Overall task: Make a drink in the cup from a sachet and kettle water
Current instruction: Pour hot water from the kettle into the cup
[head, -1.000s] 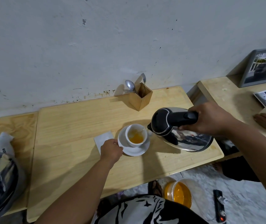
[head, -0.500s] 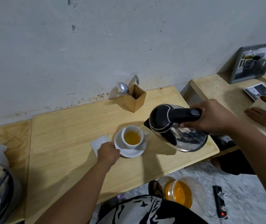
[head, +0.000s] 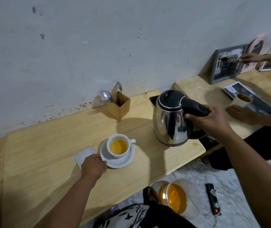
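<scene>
A white cup (head: 115, 139) holding yellow-orange liquid stands on a white saucer (head: 122, 162) on the wooden table (head: 49, 145). My left hand (head: 93, 167) grips the saucer's near-left rim. A white sachet (head: 84, 155) lies flat just left of the saucer, partly hidden by that hand. The steel kettle (head: 171, 122) with a black lid stands upright on the table to the right of the cup. My right hand (head: 209, 120) is closed around its black handle.
A wooden cutlery holder (head: 119, 106) with spoons and a fork stands by the wall. Another person's hands, a paper cup (head: 242, 100) and pictures occupy the right table. On the floor sit a clear container of orange liquid (head: 175, 198) and a power strip (head: 213, 201).
The kettle has gone from tilted over the cup, pouring, to upright on the table further right and back. The cup holds more liquid. My left hand stays on the saucer.
</scene>
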